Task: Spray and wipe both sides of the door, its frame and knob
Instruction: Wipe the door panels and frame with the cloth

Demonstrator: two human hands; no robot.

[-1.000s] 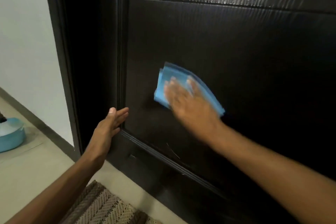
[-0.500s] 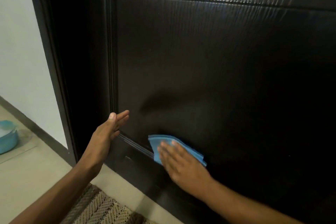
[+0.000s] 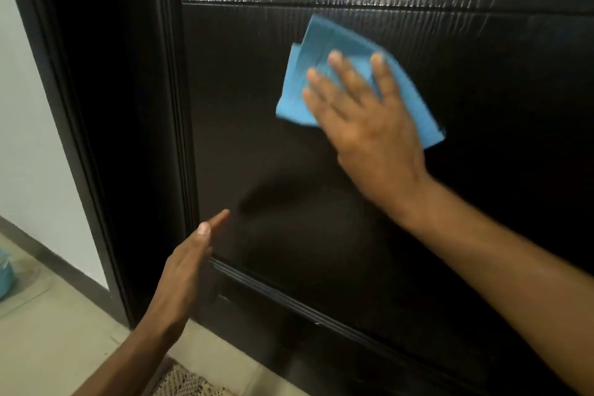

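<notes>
Right hand (image 3: 369,125) flat, fingers straight, pressing blue cloth (image 3: 324,51) on door (image 3: 321,235); left hand (image 3: 183,273) released, empty

Right hand (image 3: 369,125): arm extended, fingers straight and spread, palm pressed flat. Left hand (image 3: 183,270): fingers straight, together, edge-on.

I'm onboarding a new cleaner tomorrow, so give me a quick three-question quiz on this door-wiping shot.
1. True or false: the right hand presses the blue cloth flat against the door panel.
2. Which hand holds nothing?
3. The cloth lies nearest the panel's: A) top moulding, B) bottom moulding, C) left moulding.

Key: 1 true. 2 the left hand, fingers straight beside the panel's lower left corner. 3 A.
</notes>
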